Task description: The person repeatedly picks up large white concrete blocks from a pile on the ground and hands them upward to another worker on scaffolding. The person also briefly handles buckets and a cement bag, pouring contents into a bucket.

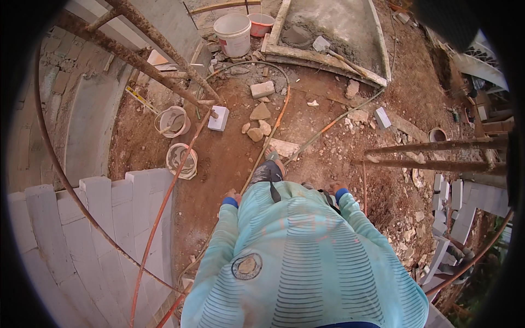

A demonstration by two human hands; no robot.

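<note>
My left hand (pixel 232 195) hangs low at my left side, below a blue cuff. A hose (pixel 282 112) runs along the ground close to it, and I cannot tell whether they touch. On the other side, my right hand (pixel 335 188) is near my hip, beside a dark strap (pixel 328 199) over my light blue shirt (pixel 306 246). The fingers of both hands are small and partly hidden, so any grip is unclear. One foot (pixel 275 157) in a sandal stands on reddish soil, ahead of my body.
Rusty scaffold poles (pixel 134 57) cross the upper left; more poles (pixel 437 146) stand right. Mortar buckets (pixel 174 123) and a white block (pixel 218 118) lie left. Ahead are stones (pixel 260 112), a white bucket (pixel 232 38) and a framed mortar bed (pixel 322 57). A pale block wall (pixel 98 218) rises lower left.
</note>
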